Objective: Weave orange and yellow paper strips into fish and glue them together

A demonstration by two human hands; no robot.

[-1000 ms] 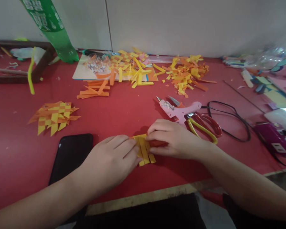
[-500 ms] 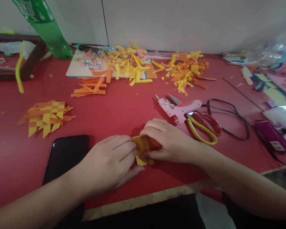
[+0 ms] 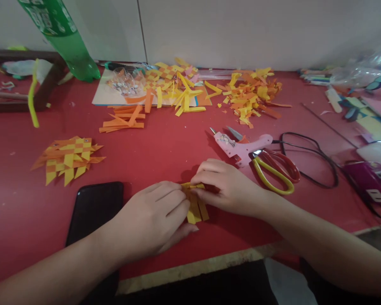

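Observation:
Several yellow paper strips, folded or woven together, lie low over the red table between my two hands. My left hand is closed on their left side, its fingertips partly hidden and its thumb stretched along the table. From the right, my right hand pinches the upper edge of the strips between thumb and fingers. Both hands cover part of the piece. A black phone lies left of my left hand. Farther left sit woven orange and yellow paper fish.
Beyond my right hand lie a pink glue gun and scissors with red and yellow handles. Orange strips and a heap of paper scraps lie toward the wall. A green bottle stands at back left.
My right thumb and fingers have moved up to the top edge of the yellow strips, baring more of their lower ends. The whole view has shifted slightly.

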